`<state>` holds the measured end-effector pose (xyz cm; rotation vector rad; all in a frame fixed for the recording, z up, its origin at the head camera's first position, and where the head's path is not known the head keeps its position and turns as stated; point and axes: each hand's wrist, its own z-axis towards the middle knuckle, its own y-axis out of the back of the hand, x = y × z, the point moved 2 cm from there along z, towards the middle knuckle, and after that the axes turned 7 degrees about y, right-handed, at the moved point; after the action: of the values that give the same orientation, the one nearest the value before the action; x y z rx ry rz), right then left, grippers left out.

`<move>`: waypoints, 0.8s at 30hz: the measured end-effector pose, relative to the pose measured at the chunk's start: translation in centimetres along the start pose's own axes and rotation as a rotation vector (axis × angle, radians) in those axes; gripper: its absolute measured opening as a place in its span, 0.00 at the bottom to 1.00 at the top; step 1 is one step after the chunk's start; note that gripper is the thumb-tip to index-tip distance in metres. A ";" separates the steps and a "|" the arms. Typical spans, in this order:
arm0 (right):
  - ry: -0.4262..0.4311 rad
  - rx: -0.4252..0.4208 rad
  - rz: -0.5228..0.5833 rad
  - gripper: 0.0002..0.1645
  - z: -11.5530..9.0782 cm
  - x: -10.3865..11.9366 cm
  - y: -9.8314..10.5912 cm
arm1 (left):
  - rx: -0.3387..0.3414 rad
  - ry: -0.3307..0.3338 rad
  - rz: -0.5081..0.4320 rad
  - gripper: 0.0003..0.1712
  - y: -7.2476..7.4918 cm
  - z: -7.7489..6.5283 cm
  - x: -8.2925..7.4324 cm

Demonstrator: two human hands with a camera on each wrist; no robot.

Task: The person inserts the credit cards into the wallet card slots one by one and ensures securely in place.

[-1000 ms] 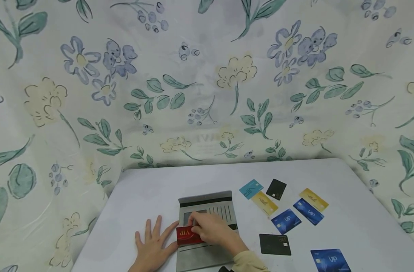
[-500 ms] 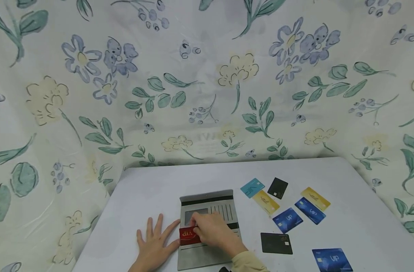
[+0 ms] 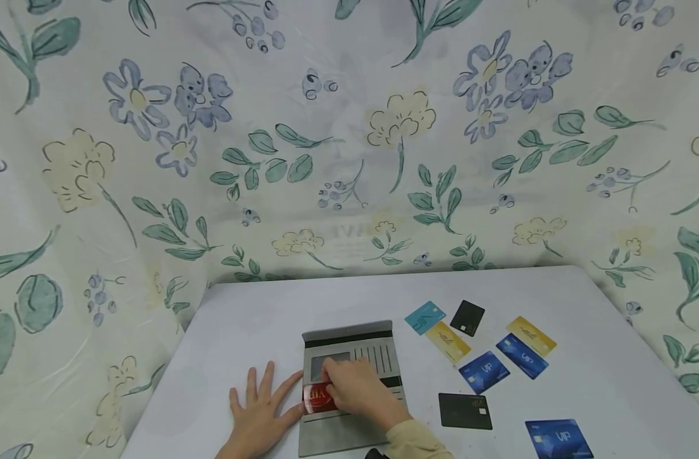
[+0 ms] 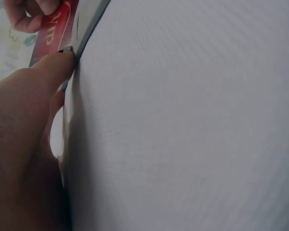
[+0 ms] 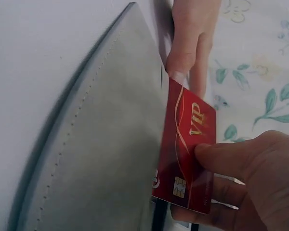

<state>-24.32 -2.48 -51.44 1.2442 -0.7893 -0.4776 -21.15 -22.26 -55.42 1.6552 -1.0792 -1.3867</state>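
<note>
A grey wallet-like card holder [image 3: 326, 440] lies unfolded on the table, with slots and a window panel. On its left half is a red VIP card [image 3: 316, 398]; in the right wrist view the red card [image 5: 195, 163] has its lower part behind the holder's grey panel [image 5: 111, 120]. My right hand [image 3: 357, 389] pinches this card, the thumb on its printed face [image 5: 231, 154]. The left hand [image 3: 260, 408] rests on the table with fingers spread, its thumb and index fingertip at the holder's left edge. In the left wrist view the left thumb [image 4: 53, 70] touches that edge beside the card.
To the right lie several loose cards: a teal card [image 3: 425, 317], yellow cards [image 3: 448, 342], blue VIP cards [image 3: 483, 372] and black cards [image 3: 465, 411]. Another blue card [image 3: 558, 438] lies near the front. A floral cloth [image 3: 349, 191] hangs behind the white table [image 3: 240, 331].
The red card has shifted slightly right, its left end now about level with the holder's edge. My right fingers cover more of it. The left hand has stayed nearly still.
</note>
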 end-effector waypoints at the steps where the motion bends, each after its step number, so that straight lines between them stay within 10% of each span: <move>1: -0.001 0.008 0.003 0.07 0.1 -0.1 -0.1 | 0.001 0.001 0.002 0.40 0.0 0.0 0.0; 24: -0.003 0.057 0.129 0.05 -0.1 -0.4 -1.2 | -0.012 0.006 0.020 0.40 -0.2 0.1 0.2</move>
<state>-24.40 -2.47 -52.69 1.2366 -0.8852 -0.3543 -21.24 -22.34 -55.74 1.6344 -1.0790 -1.3721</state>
